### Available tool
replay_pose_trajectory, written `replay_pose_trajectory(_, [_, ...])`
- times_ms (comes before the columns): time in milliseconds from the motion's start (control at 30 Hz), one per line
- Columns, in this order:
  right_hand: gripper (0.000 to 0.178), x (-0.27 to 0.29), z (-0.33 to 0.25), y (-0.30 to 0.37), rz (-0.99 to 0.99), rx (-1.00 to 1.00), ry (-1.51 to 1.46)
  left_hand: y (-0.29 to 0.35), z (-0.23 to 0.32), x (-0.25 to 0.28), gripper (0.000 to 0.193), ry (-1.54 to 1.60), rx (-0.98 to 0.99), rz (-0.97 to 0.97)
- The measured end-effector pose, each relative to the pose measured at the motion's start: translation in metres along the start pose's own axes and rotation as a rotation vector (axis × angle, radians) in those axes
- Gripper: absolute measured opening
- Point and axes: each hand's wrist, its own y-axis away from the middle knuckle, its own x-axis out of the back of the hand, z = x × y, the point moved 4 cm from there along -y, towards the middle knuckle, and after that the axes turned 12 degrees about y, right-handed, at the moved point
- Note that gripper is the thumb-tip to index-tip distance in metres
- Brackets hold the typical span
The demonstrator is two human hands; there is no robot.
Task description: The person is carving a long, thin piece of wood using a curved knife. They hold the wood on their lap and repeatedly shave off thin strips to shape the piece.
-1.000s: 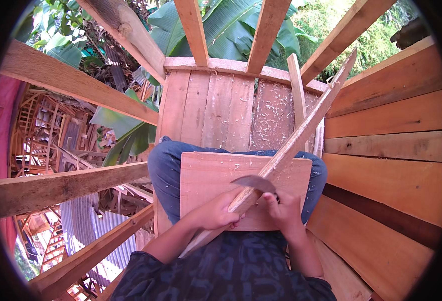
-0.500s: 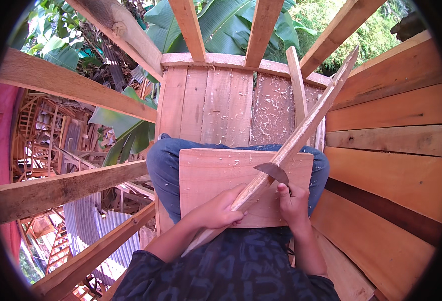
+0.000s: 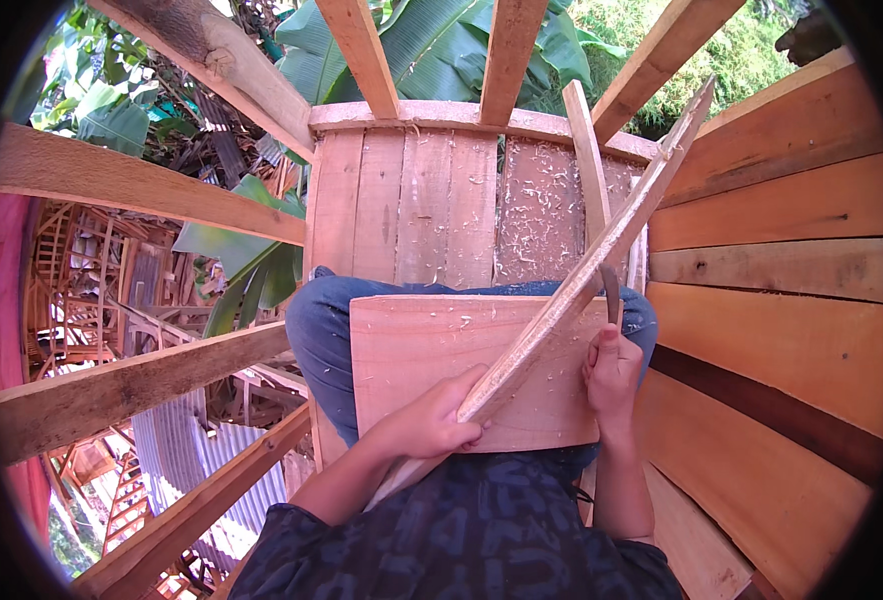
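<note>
While my left hand (image 3: 439, 415) grips a long stick (image 3: 559, 305), my right fist (image 3: 613, 372) clasps a curved knife (image 3: 612, 290).
Flat board (image 3: 421, 350) on my lap beneath both; shavings (image 3: 536, 208) on planks (image 3: 423, 200) beyond.

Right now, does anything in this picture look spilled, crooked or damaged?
Yes: pale shavings lie scattered over the planks ahead, thickest on the brownest one, which looks untidy. Some dot the lap board. The stick in the left hand shows no clear break.
</note>
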Motion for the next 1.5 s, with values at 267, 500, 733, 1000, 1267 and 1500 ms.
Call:
replay_pose_trajectory(267, [0.042,-0.002,-0.025,0.011,-0.033,0.191,0.131,-0.003,0.002,-0.001,0.058,-0.043,0.005,0.034])
replay_pose_trajectory(500, [0.045,-0.014,-0.039,0.023,-0.127,0.411,0.327,0.000,-0.005,0.002,0.046,-0.036,0.067,0.057])
replay_pose_trajectory(733, [0.044,-0.018,-0.040,0.029,-0.060,0.390,0.234,0.001,-0.009,0.002,0.046,0.052,0.049,0.095])
replay_pose_trajectory(1000, [0.041,-0.002,-0.022,0.021,-0.015,0.175,0.120,-0.003,0.005,-0.007,0.051,-0.012,-0.011,0.065])
replay_pose_trajectory(1267, [0.041,-0.015,-0.025,0.028,-0.003,0.243,0.159,-0.002,-0.006,-0.003,0.054,0.038,0.014,0.108])
replay_pose_trajectory(1500, [0.040,-0.007,-0.029,0.019,-0.054,0.162,0.120,0.000,-0.002,-0.001,0.059,-0.003,-0.004,0.075])
